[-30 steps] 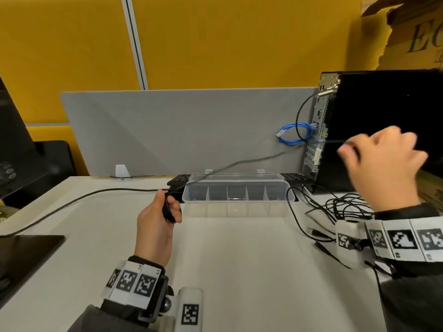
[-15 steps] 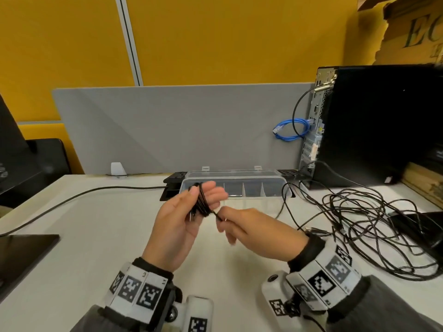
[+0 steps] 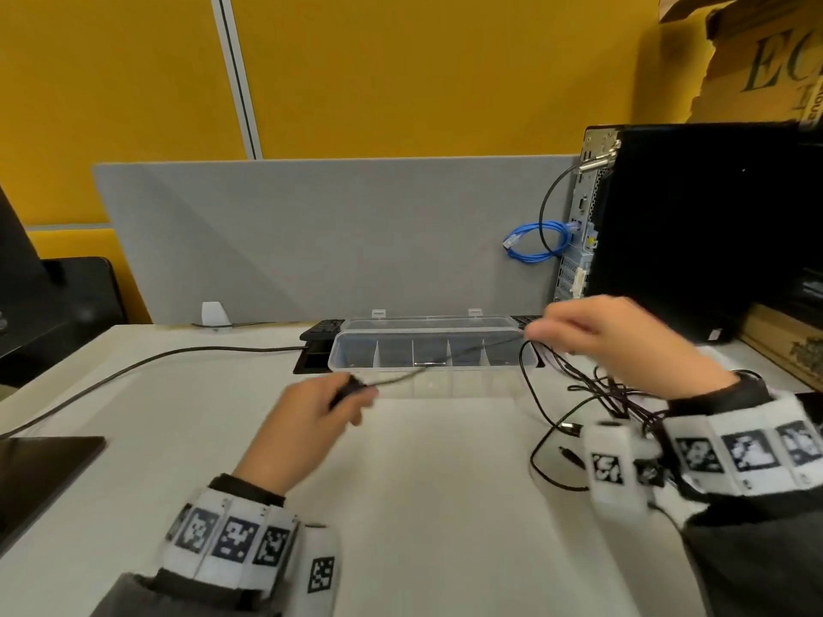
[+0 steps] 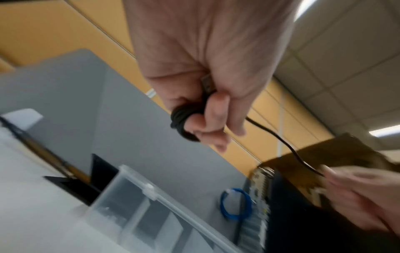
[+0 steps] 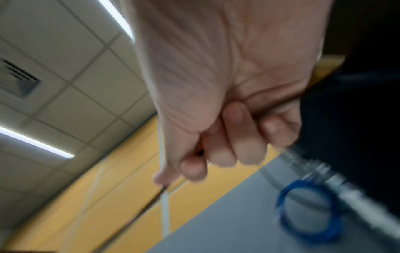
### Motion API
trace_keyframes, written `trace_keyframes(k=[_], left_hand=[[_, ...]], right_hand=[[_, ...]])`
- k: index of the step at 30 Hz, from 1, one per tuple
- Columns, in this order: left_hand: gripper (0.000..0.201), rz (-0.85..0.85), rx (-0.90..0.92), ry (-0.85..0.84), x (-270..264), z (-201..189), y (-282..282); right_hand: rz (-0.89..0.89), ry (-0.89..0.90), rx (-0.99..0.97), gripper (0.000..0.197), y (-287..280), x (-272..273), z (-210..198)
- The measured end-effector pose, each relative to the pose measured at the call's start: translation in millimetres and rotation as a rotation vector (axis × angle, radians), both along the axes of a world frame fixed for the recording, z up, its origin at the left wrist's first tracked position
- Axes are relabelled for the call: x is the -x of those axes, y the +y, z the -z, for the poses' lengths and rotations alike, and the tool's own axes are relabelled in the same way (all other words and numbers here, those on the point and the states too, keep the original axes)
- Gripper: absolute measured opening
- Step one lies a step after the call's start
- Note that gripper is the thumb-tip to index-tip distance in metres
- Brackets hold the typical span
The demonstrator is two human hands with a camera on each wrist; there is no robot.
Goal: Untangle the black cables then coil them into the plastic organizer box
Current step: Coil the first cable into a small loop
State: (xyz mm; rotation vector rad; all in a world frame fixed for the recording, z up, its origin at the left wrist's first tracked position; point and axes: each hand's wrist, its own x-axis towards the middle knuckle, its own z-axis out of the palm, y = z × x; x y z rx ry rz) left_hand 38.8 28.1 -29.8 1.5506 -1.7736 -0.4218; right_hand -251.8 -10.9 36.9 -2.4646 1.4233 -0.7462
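Note:
My left hand (image 3: 332, 405) holds a small coil of black cable (image 4: 181, 122) wound round its fingers, its plug tucked under the thumb. From the coil one black cable (image 3: 438, 362) runs taut to the right, in front of the clear plastic organizer box (image 3: 427, 340). My right hand (image 3: 592, 336) pinches that cable at the box's right end, above the table. A tangle of black cables (image 3: 596, 394) lies on the table under my right wrist. In the right wrist view the right hand (image 5: 192, 169) is blurred, its fingers curled on the thin cable.
A black computer tower (image 3: 694, 224) stands at the right with a blue cable loop (image 3: 536, 242) at its back. A grey divider panel (image 3: 311, 233) rises behind the box. Another black cable (image 3: 133, 365) crosses the white table (image 3: 423, 505) at left. A dark flat object (image 3: 40, 469) lies at the left edge.
My hands were together winding the cable at mid-table. The right hand has since swung out to the right, drawing the cable taut. The left hand has dropped slightly, still holding the coil.

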Motion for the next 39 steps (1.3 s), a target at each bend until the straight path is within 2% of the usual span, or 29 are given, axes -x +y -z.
trace_keyframes(k=[3,5,6,8,11,14,15,18,19,21,23,26,27,29,30,31,32,34,36,38,39], left_hand=[[0.019,-0.202,0.058,0.393,-28,-2,-9],[0.018,-0.266,0.097,0.655,-40,-4,-10],[0.02,-0.291,0.106,0.734,-43,-4,-10],[0.026,-0.311,0.105,0.77,-45,-2,-11],[0.033,-0.292,0.057,0.807,-43,4,-13],[0.034,-0.252,-0.038,0.803,-36,6,-14],[0.034,-0.225,-0.076,0.78,-31,7,-14],[0.034,-0.114,-0.146,0.703,-9,10,-11],[0.034,-0.074,-0.167,0.678,-1,10,-9],[0.035,-0.001,-0.209,0.647,10,8,-5],[0.035,0.099,-0.259,0.629,13,2,1],[0.038,0.382,-0.35,0.727,16,-10,16],[0.039,0.454,-0.357,0.795,19,-13,21],[0.036,0.479,-0.292,0.997,26,-20,25],[0.025,0.486,-0.267,1.141,29,-22,24],[0.029,0.475,-0.224,1.251,30,-21,21],[0.037,0.444,-0.159,1.287,28,-16,15],[0.031,0.257,-0.012,1.12,22,-6,2],[0.03,0.069,0.055,0.714,18,1,1],[0.042,0.133,-0.079,0.392,18,-1,6],[0.052,0.248,-0.216,0.326,21,-4,11]], right_hand=[[0.301,-0.068,0.209,0.054,-8,45,2],[0.574,-0.136,0.36,0.051,-11,65,6],[0.706,-0.157,0.424,0.051,-12,71,9],[0.881,-0.082,0.516,0.051,-18,77,15],[0.957,0.077,0.53,0.056,-23,62,18],[0.782,0.137,0.439,0.054,-16,20,9],[0.649,0.168,0.381,0.053,-11,4,8],[0.102,0.164,0.122,0.061,12,-51,16],[-0.029,0.193,0.072,0.059,19,-66,23],[-0.187,0.218,0.08,0.043,22,-85,37],[-0.28,0.054,0.102,0.028,17,-90,45],[-0.182,-0.16,0.298,0.035,8,-84,45],[-0.134,-0.15,0.331,0.041,8,-83,45],[-0.086,0.002,0.257,0.052,13,-87,49],[-0.101,0.126,0.166,0.05,16,-92,54],[-0.148,0.242,0.051,0.043,19,-96,60],[-0.229,0.305,-0.079,0.036,22,-101,65],[-0.392,0.288,-0.262,0.03,28,-105,67],[-0.407,0.228,-0.181,0.025,30,-101,54],[-0.289,0.157,0.055,0.025,28,-92,38],[-0.224,0.108,0.148,0.03,27,-85,30]])
